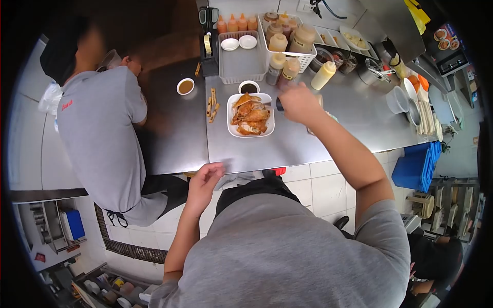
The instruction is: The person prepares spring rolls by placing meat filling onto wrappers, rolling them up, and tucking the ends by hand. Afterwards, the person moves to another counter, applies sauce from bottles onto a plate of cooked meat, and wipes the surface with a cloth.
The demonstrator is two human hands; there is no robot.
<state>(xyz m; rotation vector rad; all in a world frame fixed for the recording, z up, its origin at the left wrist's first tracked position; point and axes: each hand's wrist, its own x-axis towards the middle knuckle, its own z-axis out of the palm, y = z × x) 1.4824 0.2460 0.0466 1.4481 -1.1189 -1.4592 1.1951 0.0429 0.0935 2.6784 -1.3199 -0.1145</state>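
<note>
A square white dish point(231, 123) holds browned roast chicken pieces point(250, 117) on the steel counter. Just right of the dish, my right hand point(302, 105) is closed around a dark-handled utensil point(280, 104). Its thin end reaches toward the chicken, too blurred for me to name its kind. Behind the dish stands a small white bowl of dark sauce point(249, 88). My left hand point(206, 184) hovers at the counter's front edge with loosely curled fingers apart, and nothing shows in it.
A co-worker in a grey shirt point(105, 113) stands at left near a bowl of brown sauce point(185, 86). Clear plastic basket point(241, 59), sauce bottles point(323, 76) and a white crate point(305, 60) line the back. Wooden clothespins point(211, 105) lie left of the dish.
</note>
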